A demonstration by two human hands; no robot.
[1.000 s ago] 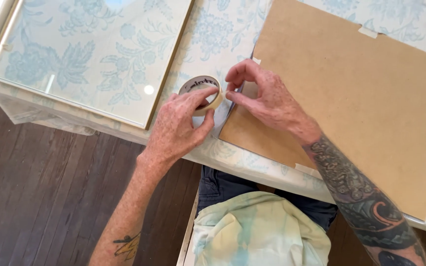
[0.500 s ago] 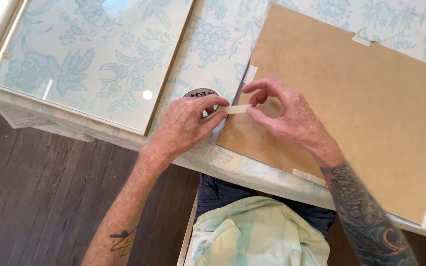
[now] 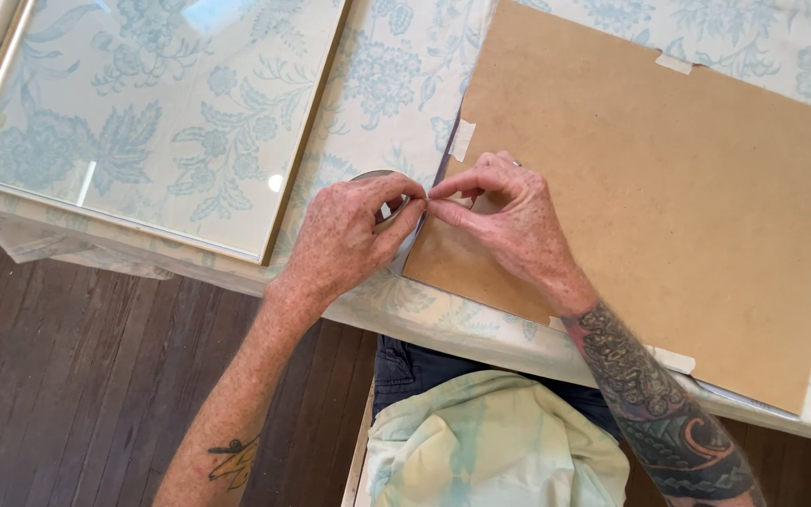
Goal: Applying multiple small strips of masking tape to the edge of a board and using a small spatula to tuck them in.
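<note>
**Pinching tape at the board's edge**

While the left hand (image 3: pixel 344 239) is gripping the tape roll (image 3: pixel 389 202), right-hand fingers (image 3: pixel 462 188) are pinching its free end narrowly; keeping it taut should help it land across the brown backing board (image 3: pixel 668 178).

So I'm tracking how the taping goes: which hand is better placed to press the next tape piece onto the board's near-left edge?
Probably the right hand: it lies over the brown backing board at that edge, fingertips pinched at the tape. The left hand sits off the board, covering the tape roll on the floral tablecloth.
</note>
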